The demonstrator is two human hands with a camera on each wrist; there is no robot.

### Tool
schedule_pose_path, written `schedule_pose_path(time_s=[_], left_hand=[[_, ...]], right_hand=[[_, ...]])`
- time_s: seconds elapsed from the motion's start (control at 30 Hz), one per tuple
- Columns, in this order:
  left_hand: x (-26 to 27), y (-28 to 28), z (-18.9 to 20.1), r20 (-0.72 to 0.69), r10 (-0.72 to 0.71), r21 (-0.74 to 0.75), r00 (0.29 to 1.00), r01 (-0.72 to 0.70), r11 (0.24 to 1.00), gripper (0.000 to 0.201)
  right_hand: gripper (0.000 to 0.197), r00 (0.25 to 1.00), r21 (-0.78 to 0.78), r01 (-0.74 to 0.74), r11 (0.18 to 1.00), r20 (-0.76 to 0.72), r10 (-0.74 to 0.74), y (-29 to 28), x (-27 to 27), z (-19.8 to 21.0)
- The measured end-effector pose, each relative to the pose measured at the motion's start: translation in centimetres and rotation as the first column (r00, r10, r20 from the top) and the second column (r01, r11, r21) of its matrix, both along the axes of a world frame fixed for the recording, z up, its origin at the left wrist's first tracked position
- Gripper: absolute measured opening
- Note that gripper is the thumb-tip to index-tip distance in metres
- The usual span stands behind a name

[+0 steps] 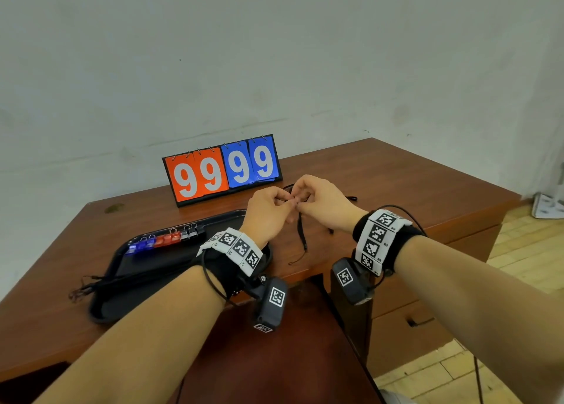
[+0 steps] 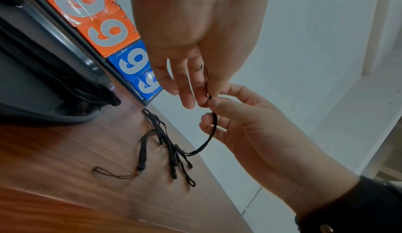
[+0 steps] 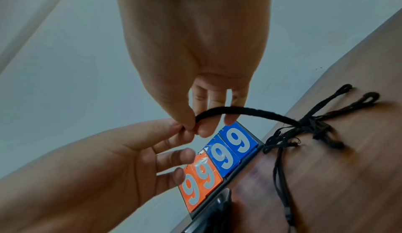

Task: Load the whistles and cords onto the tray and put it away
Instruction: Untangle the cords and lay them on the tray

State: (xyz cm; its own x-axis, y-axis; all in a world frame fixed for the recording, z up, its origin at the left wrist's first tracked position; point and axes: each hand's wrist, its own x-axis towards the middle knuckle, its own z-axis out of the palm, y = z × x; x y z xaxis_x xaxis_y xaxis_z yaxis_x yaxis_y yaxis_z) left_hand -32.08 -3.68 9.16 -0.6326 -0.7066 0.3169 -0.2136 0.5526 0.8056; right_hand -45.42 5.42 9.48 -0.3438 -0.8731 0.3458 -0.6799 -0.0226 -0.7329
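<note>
Above the wooden table my left hand and right hand meet fingertip to fingertip. Both pinch one black cord, which runs down to a loose tangle of cords on the table. In the right wrist view the right hand nips the cord at its bend, with the left hand touching the same spot. To the left lies the black tray. Blue whistles, red whistles and black whistles sit in a row on it. A bundle of cords lies across its front.
A flip scoreboard showing 99 99 stands at the back of the table against the wall, just beyond my hands. The table's front edge and a drawer are under my right forearm. Wooden floor shows to the right.
</note>
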Motion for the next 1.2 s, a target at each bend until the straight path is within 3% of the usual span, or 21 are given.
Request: schedule_pose_path(time_s=[0.27,0.5,0.8,1.2], left_hand=[[2.3,-1.0,1.0,-0.067,0.081,0.100,0.995,-0.074,0.992,0.005],[5.8,-3.3,2.3,-0.164,0.260,0.262,0.952,-0.212,0.941,0.011],[12.2,-7.3,2.2,-0.268,0.453,0.336,0.850,-0.358,0.871,0.012],[21.3,-12.0,1.4,-0.293,0.642,0.474,0.709,-0.475,0.741,0.015]], right_hand=[[0.015,0.999,0.022,0.017,1.000,-0.045,-0.016,-0.2,0.8,0.9],[0.015,0.996,0.007,0.085,0.996,-0.033,-0.085,-0.5,0.9,2.0],[0.012,0.993,0.019,0.114,0.993,-0.035,-0.113,-1.2,1.6,1.9],[0.013,0.987,0.049,0.132,0.990,-0.102,-0.127,-2.7,3.7,2.3]])
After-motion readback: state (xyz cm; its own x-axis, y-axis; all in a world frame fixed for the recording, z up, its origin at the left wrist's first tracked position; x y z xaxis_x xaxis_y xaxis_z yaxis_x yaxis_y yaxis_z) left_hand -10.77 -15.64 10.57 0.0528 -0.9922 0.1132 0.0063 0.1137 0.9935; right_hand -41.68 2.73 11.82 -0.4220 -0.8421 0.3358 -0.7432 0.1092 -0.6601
